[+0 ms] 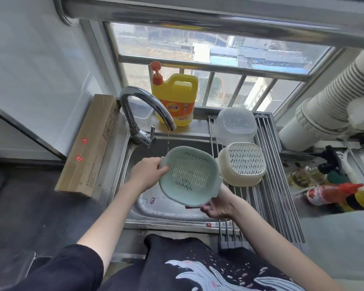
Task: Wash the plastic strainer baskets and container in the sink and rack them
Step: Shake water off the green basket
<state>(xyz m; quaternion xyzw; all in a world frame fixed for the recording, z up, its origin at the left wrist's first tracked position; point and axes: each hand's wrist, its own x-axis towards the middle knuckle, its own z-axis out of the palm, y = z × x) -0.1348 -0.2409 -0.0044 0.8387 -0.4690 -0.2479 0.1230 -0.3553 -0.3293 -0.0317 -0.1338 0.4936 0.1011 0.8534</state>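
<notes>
Our left hand (pixel 148 172) pinches the rim of the pale green strainer basket (pixel 189 175), thumb on the inside, holding it tilted over the sink (pixel 147 208). A thin stream from the faucet (pixel 143 110) falls just beside that rim, so we judge the rinse could miss the basket altogether. Our right hand (pixel 218 206) cups the near edge from below, fingers curled under it; wet plastic could slip there. On the roll-up drying rack (pixel 271 185) the cream strainer basket (pixel 243 163) sits upside down, touching the green one; a careless swing might knock it. Behind it rests the clear container (pixel 235 126), also inverted.
</notes>
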